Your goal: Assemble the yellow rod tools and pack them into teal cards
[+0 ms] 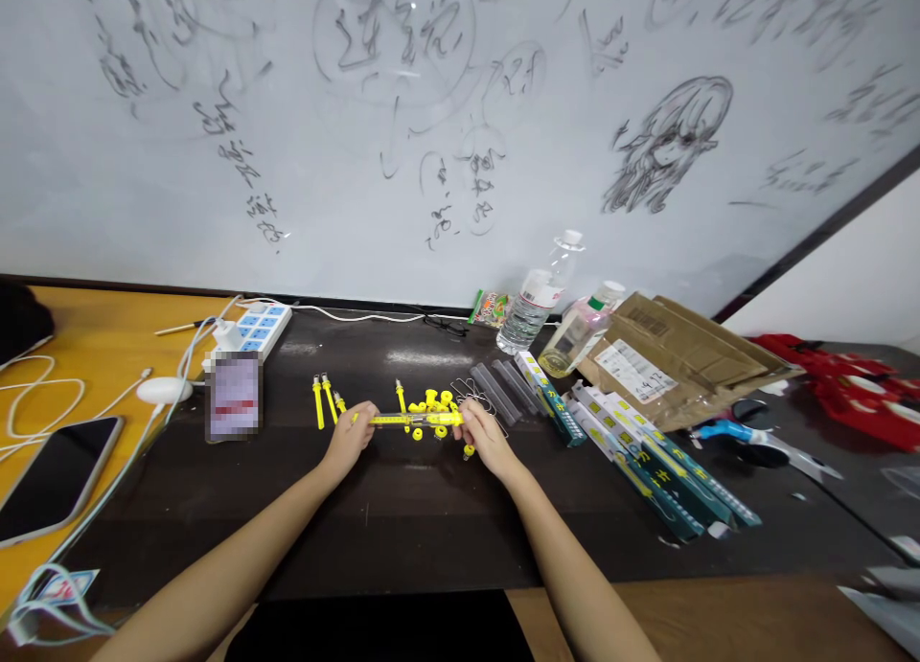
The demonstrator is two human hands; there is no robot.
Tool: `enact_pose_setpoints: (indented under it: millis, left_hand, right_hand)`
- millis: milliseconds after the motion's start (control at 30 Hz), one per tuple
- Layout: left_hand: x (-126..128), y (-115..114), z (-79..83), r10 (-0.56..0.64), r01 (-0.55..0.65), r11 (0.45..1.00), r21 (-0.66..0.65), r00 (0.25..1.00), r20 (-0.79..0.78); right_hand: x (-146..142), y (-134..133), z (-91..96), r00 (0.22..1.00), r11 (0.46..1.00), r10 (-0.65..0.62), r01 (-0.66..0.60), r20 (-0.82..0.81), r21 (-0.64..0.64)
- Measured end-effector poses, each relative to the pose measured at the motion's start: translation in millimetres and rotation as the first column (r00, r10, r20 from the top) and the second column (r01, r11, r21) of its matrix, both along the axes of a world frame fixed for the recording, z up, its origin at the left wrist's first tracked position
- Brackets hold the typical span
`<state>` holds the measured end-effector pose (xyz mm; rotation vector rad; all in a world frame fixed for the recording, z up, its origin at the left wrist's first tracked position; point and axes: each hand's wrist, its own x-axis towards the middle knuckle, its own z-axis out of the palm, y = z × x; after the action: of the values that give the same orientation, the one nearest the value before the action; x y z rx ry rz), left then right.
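A spring scale [409, 419] with a yellow graduated strip and a clear section is stretched level between my two hands. Its left end is pinched by my left hand [349, 440], fingers closed. My right hand [485, 437] is closed on the yellow right end. Just behind and below it, several loose yellow caps [431, 398] lie on the dark table. More yellow strips with metal ends [318, 403] are by my left hand. Bent wire hooks [471, 392] and clear tubes [495, 392] lie beyond my right hand. My fingers hide both tips of the scale.
Green and white long boxes [647, 461] lie to the right, before a cardboard parcel [647, 341] and scissors [762, 440]. A water bottle [536, 303] and a second bottle [575, 336] stand behind. On the left are a power strip [263, 327], phones [61, 475] and cables.
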<state>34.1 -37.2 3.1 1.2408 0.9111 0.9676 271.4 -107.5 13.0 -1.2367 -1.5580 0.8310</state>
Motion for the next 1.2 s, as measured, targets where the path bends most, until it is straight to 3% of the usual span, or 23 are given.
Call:
enact_pose_setpoints:
  millis: [367,1200]
  left_hand:
    - [0.0,1.5,-0.7,0.008,-0.008,1.000,-0.022,1.000,0.026]
    - [0.6,-1.5,0.9,0.002,-0.001,0.999,-0.032,1.000,0.018]
  right_hand:
    - [2.0,3.6,0.9,0.944,0.999,0.037,-0.036,-0.326,0.008]
    - [-4.7,5.7,-1.6,0.945,0.998,0.058,-0.068,-0.322,-0.019]
